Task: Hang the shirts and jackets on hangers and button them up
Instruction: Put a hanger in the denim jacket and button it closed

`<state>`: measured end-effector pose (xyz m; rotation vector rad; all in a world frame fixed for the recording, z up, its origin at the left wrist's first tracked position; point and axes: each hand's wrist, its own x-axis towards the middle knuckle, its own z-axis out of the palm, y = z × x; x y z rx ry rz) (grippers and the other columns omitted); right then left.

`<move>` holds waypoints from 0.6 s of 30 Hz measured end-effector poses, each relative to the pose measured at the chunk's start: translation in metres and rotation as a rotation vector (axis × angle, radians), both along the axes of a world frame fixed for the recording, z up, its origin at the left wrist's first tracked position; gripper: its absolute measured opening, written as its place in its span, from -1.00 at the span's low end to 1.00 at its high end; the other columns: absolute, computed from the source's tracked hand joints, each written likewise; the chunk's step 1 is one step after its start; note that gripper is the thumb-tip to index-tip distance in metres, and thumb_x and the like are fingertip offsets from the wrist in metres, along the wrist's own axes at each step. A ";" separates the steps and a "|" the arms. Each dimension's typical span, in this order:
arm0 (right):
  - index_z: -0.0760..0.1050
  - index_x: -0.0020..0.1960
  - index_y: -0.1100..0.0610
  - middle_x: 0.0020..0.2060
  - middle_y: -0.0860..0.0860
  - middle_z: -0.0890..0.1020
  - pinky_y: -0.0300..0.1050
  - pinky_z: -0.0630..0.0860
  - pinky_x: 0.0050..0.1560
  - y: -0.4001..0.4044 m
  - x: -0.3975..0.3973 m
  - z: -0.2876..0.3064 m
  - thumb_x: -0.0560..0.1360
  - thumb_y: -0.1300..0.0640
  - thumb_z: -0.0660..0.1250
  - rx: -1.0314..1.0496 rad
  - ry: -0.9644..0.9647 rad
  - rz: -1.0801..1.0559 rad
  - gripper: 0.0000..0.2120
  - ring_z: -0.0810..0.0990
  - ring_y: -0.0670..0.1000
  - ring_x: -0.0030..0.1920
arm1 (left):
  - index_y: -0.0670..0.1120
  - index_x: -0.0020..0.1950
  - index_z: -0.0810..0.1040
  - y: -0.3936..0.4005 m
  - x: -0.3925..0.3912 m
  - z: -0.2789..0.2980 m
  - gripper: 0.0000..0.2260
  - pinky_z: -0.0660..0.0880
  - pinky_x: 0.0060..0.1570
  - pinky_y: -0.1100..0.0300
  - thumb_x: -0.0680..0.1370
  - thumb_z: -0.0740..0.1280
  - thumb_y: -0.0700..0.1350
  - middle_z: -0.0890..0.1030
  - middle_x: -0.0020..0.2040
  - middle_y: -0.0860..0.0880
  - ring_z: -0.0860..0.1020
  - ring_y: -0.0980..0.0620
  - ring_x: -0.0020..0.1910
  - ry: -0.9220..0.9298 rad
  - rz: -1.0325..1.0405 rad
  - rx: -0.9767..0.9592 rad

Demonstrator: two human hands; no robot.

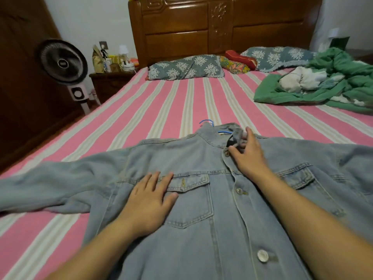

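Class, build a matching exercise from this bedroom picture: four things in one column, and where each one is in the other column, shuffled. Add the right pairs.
Things:
1. light blue denim jacket
2. blue plastic hanger hook
3. crumpled green blanket
4. round black standing fan

Places:
A. on the floor beside the bed
B. poking out above the collar
C. spread flat under both hands
D. far right of the striped sheet

Pairs: 1-C, 2-B, 3-D, 4-A

Denim jacket (201,199) (hanger (207,123) inside) under hands
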<state>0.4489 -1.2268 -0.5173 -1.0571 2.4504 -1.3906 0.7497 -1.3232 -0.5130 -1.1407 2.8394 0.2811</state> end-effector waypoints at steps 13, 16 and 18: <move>0.65 0.13 0.01 0.03 -0.01 0.69 -0.02 0.48 0.08 -0.003 0.138 0.020 0.54 -0.01 0.41 0.342 0.561 0.454 -0.81 0.60 0.09 0.09 | -0.02 0.30 0.47 -0.005 0.012 -0.014 -0.53 0.33 0.36 0.00 0.47 0.44 0.15 0.43 0.35 -0.05 0.36 -0.10 0.36 0.612 -0.055 -0.140; 0.66 0.09 0.04 -0.07 -0.04 0.72 -0.08 0.50 0.03 -0.007 0.135 0.007 0.57 0.08 0.37 0.140 0.274 0.270 -0.87 0.64 0.00 -0.02 | -0.02 0.47 0.40 -0.009 0.006 -0.014 -0.43 0.31 0.43 -0.03 0.48 0.44 0.02 0.46 0.43 -0.02 0.35 -0.08 0.46 0.590 -0.241 -0.147; 0.61 0.12 0.07 -0.15 -0.08 0.69 -0.25 0.45 -0.07 -0.009 0.135 0.002 0.57 0.15 0.38 0.063 0.122 0.263 -0.86 0.62 -0.12 -0.12 | 0.00 0.55 0.33 -0.017 -0.006 -0.008 -0.37 0.38 0.39 0.01 0.51 0.45 -0.04 0.53 0.39 0.00 0.45 -0.03 0.39 0.598 -0.258 0.048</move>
